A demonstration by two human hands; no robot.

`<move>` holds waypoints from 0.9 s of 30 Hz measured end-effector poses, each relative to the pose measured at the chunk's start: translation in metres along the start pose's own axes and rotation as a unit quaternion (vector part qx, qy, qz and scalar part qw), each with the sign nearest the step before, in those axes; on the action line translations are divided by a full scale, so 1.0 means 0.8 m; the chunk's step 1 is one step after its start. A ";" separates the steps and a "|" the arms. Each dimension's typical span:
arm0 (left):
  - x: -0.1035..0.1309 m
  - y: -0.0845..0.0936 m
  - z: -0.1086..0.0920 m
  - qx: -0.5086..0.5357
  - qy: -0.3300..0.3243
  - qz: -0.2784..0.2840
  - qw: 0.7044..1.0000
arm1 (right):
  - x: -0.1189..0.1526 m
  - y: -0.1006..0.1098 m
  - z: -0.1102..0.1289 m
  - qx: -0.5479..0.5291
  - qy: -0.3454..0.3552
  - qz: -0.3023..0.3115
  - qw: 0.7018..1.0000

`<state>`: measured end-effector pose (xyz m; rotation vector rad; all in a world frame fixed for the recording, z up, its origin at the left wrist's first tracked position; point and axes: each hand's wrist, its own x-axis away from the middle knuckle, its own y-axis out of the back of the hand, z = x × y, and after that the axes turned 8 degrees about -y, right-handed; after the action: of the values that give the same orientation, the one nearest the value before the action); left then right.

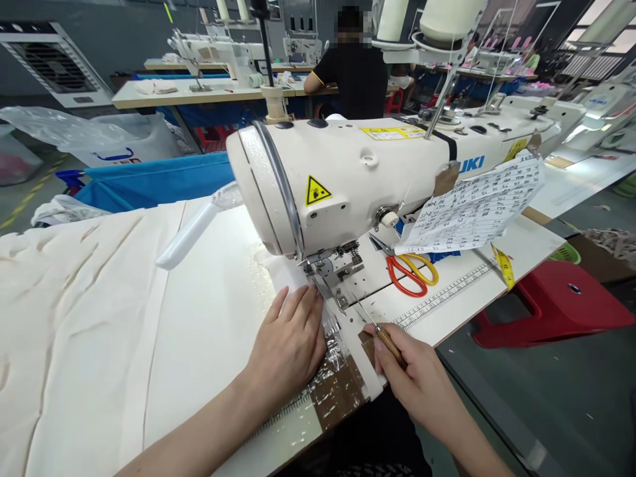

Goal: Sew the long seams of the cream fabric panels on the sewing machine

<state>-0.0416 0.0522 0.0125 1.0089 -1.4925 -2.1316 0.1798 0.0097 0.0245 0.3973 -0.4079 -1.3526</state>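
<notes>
Bending at the wrist, the left hand [293,324] lies palm down on the worktop [213,331], its forearm slanting in from the lower left, fingers close together and pointing away toward the needle area; whether its grip pinches anything underneath, I cannot tell. The right hand [405,371] comes in from the lower right, thumb and fingers wrapped around the wooden handle of an awl [391,346], that grip narrow and firm, the thin metal shaft pointing forward and left over the machine's bed. A white cloth piece [289,278] lies just past the left fingertips, beside the needle area, while a white strip [365,371] runs between the two hands to the front edge, next to brown tape [340,394].

Beyond the right hand, scissors [399,260] with red and yellow handles lie near a printed ruler [447,295], with a written sheet [472,205] propped against the sewing machine [338,172]. Farther off, I see a person in a black top [355,76] sitting with their back to us, near other sewing machines [218,53]
</notes>
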 end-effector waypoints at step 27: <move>-0.001 -0.007 0.007 0.023 0.017 0.016 0.999 | -0.003 -0.027 0.006 -0.040 0.132 -0.024 0.990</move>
<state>-0.0447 0.0584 0.0085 1.0250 -1.5386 -2.0573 0.1590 0.0084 0.0176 0.5147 -0.1238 -1.3375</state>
